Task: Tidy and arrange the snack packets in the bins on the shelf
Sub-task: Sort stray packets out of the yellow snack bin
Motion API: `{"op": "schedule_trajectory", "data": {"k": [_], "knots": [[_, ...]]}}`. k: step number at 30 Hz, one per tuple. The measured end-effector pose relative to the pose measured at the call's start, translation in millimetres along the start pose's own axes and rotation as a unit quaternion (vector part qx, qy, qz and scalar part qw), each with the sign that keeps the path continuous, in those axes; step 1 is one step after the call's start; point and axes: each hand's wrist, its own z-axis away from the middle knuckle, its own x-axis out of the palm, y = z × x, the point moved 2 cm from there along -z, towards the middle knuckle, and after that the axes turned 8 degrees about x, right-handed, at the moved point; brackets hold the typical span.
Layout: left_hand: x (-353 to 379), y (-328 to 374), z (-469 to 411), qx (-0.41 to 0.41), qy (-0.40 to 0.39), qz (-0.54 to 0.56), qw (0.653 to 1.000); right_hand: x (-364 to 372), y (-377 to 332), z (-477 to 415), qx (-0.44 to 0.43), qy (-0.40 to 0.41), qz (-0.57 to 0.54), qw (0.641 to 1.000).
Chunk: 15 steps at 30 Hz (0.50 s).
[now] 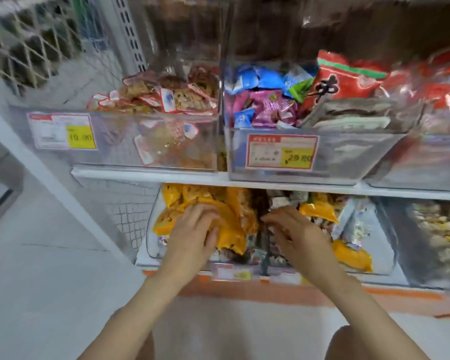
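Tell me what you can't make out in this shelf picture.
Head view only:
- Right hand: its back hides the fingertips, so I cannot tell whether it grips anything.
- Left hand: it lies on the yellow packets, but blur makes the grip unclear.
- Lower price label: blurred and unreadable.
- Top bins: dark, blurred and cut off by the top edge.
- Rightmost lower bin: cut off by the right edge.

Two bare forearms (pixel 146 294), slender fingers (pixel 205 211) — knees (pixel 348 341) perhaps bare, blurred
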Motion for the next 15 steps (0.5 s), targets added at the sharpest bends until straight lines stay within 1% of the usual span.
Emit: {"op": "schedule_trajectory", "data": {"k": [3, 6, 9, 12, 15], "knots": [[14.3, -10.5, 3.4, 0.038, 0.019, -0.017, 0.999, 20.0, 9.2, -3.4, -0.066, 0.046, 0.027, 0.996], [20.9, -13.5, 5.1, 0.057, 0.029, -0.016, 0.998, 39.9, 16.8, -5.0, -0.123, 0.062, 0.037, 0.99], [21.1, -15.1, 5.2, 0.076, 0.049, -0.002, 0.996, 51.1, 21.1, -1.1, -0.148, 0.05, 0.045, 0.987], [21.2, -15.3, 7.7, 0.094, 0.062, 0.018, 0.993, 54.4, 24.6, 6.9, -0.162, 0.049, 0.077, 0.983], [23.6, -13.9, 11.8, 0.1, 0.064, 0.011, 0.993, 56.4, 29.2, 11.3, -0.167, 0.038, 0.092, 0.981]]}}
